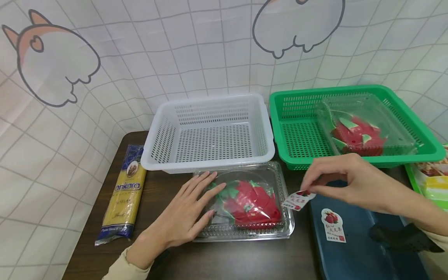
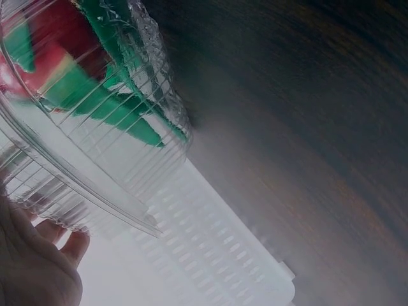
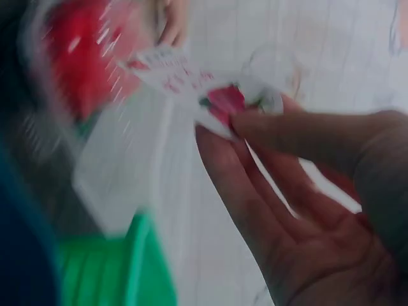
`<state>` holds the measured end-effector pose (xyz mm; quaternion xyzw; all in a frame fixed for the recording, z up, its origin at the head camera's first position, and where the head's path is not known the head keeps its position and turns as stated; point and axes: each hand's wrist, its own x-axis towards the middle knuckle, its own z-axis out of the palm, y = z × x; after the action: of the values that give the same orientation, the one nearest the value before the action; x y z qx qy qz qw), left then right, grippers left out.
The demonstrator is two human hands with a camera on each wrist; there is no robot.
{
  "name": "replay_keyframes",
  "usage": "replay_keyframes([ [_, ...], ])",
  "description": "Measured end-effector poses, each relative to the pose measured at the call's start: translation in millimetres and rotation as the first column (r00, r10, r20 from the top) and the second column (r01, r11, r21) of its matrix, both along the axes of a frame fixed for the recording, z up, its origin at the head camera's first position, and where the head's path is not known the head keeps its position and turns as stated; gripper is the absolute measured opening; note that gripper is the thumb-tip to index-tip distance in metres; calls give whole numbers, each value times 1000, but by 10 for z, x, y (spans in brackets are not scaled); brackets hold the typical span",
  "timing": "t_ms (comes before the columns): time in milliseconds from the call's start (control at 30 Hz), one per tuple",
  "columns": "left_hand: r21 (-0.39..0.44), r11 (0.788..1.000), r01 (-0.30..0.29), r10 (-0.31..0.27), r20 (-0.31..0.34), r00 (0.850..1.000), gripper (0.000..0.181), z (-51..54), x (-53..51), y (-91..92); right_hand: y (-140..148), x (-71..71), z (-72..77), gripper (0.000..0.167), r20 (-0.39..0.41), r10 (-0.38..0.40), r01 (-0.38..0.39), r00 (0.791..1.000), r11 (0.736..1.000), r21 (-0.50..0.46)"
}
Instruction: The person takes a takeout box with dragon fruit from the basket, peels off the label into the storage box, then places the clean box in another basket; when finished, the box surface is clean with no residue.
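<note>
A clear plastic clamshell box (image 1: 285, 217) with red and green dragon fruit (image 1: 250, 204) inside lies on the dark table in front of the white basket. My left hand (image 1: 187, 210) rests on the left part of its lid, fingers fairly straight; the left wrist view has this hand (image 2: 38, 261) at the box's ribbed side. Just right of the box, my right hand (image 1: 344, 179) pinches a fruit sticker (image 1: 297, 200) between thumb and fingers. In the right wrist view the sticker (image 3: 185, 83), white with a dragon fruit picture and red writing, hangs from the fingertips.
Behind the box stands a white basket (image 1: 211, 165). A green basket (image 1: 285, 128) beside it holds another clear box (image 1: 367, 128) of dragon fruit. A second sticker (image 1: 333, 225) lies on the dark blue tray (image 1: 364, 258). Pasta (image 1: 124, 194) lies left; a green-edged package (image 1: 432, 179) is far right.
</note>
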<state>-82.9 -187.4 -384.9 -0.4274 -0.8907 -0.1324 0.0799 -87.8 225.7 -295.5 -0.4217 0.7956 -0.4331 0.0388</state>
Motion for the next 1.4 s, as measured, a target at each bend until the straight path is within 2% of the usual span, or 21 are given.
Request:
replay_keyframes([
  [200,4,1000,3,-3,-4,1000,64,1,-4,1,634,-67,-220,48,70,20,-29,997,992,124],
  [333,6,1000,5,-5,-7,1000,63,-6,-7,2,851,-96,-355,38,158,-11,-24,987,975,220],
  [433,10,1000,10,-10,-9,1000,62,-9,-11,5,922,-104,-436,28,258,-35,-48,965,951,306],
  [500,13,1000,12,-12,-8,1000,62,-7,-11,7,939,-111,-479,23,297,-42,-69,954,932,356],
  [700,11,1000,12,-12,-6,1000,61,4,-10,7,909,-138,-556,20,336,-79,-87,939,889,450],
  [800,7,1000,7,-7,-3,1000,62,3,-6,3,883,-156,-605,22,368,-80,-111,926,875,471],
  [933,4,1000,8,-8,-5,1000,62,-1,-4,2,870,-164,-693,28,342,-60,-114,938,878,465],
  [1167,-4,1000,-5,5,5,1000,64,11,-1,-1,867,-153,-764,30,271,-104,-40,957,876,481],
  [1300,-7,1000,-10,10,12,1000,65,17,4,0,867,-143,-796,29,259,-111,-28,959,877,479],
  [1400,-11,1000,-9,10,14,1000,64,20,4,2,862,-134,-824,29,253,-128,-15,959,869,495],
])
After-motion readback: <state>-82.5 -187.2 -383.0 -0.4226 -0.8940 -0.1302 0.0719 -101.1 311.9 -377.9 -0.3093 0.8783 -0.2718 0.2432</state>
